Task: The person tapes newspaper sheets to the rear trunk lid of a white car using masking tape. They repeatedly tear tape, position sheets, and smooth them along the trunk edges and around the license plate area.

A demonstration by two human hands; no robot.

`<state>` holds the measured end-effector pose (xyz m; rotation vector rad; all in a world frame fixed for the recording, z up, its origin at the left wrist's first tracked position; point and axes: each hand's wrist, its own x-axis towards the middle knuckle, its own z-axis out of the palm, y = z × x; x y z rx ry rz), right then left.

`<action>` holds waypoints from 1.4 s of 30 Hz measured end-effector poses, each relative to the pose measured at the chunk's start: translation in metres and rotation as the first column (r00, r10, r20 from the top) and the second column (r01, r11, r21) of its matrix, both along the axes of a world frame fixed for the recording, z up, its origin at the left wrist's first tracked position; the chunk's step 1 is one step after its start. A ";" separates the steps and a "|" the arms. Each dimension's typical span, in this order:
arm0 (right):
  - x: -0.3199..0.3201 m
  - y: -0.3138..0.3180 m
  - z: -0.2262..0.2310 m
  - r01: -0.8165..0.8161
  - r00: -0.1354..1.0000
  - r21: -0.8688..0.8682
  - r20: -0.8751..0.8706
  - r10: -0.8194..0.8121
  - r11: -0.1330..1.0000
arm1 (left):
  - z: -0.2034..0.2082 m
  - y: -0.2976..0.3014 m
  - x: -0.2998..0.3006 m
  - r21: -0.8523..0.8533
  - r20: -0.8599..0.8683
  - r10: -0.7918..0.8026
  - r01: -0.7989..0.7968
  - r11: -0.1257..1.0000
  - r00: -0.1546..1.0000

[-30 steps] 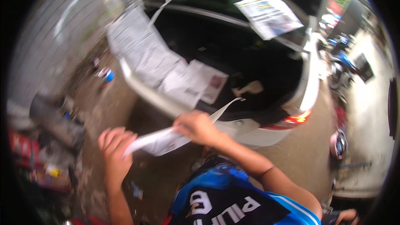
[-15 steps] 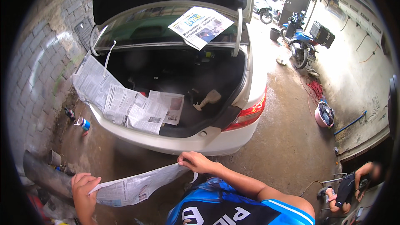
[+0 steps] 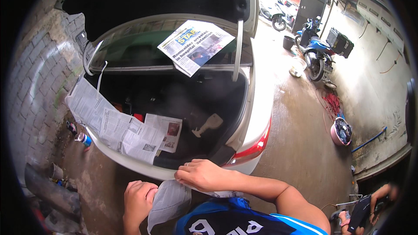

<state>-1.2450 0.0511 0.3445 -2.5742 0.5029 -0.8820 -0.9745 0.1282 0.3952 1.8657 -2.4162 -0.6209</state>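
Between my hands, just behind the rear of a white car (image 3: 257,104), hangs a newspaper sheet (image 3: 172,200). My left hand (image 3: 140,200) is closed on the sheet's left part, and my right hand (image 3: 201,175) pinches its top edge close to the bumper. The sheet bends and sags, and part of it passes behind my right forearm. Other newspaper pages (image 3: 117,126) overlap along the left and rear rim of the raised-lid trunk (image 3: 152,4). A folded newspaper (image 3: 200,45) lies on the rear window.
Inside the trunk sits a beige plastic piece (image 3: 210,125). A brick wall (image 3: 39,69) runs along the left, near a blue-and-white can (image 3: 83,139). To the right are a blue motorcycle (image 3: 315,52), a red cable coil (image 3: 333,104), a pink basin (image 3: 340,131) and a seated person (image 3: 365,209).
My left hand has moved right and my right hand slightly left, bringing them closer together. The stretched newspaper sheet now bends between them. The car appears shifted left as the view turned.
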 end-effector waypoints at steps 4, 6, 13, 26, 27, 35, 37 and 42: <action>-0.042 -0.035 0.012 -0.062 0.998 0.060 0.032 0.060 0.996 | -0.012 -0.029 -0.052 -0.333 -0.477 -0.017 -0.162 0.929 0.879; -0.056 -0.045 0.015 -0.151 0.988 0.114 -0.008 0.153 0.982 | -0.019 -0.045 -0.058 -0.359 -0.344 -0.161 0.029 0.933 0.925; -0.058 -0.056 0.036 -0.098 0.905 0.504 -0.314 0.288 0.858 | -0.081 -0.025 -0.063 -0.292 -0.640 -0.201 0.007 0.956 0.741; 0.140 -0.163 0.101 0.012 0.443 -0.199 -0.878 -0.183 0.980 | -0.246 0.015 -0.044 -0.014 -0.951 0.255 -0.848 0.529 0.175; 0.177 -0.181 0.094 -0.054 0.440 -0.230 -0.879 -0.183 0.972 | -0.264 0.006 -0.051 0.108 -0.957 0.286 -0.865 0.489 0.042; 0.430 -0.261 -0.113 -0.321 -0.246 0.137 -0.968 0.057 0.937 | -0.335 -0.042 -0.157 0.681 -0.732 0.166 -0.697 0.225 -0.661; 0.451 -0.244 -0.165 -0.359 -0.281 0.215 -0.953 0.114 0.908 | -0.352 -0.038 -0.165 0.746 -0.659 0.156 -0.611 0.264 -0.736; 0.469 -0.217 -0.263 -0.372 -0.242 0.412 -0.908 0.341 0.832 | -0.389 -0.044 -0.161 0.818 -0.565 0.106 -0.539 0.201 -0.818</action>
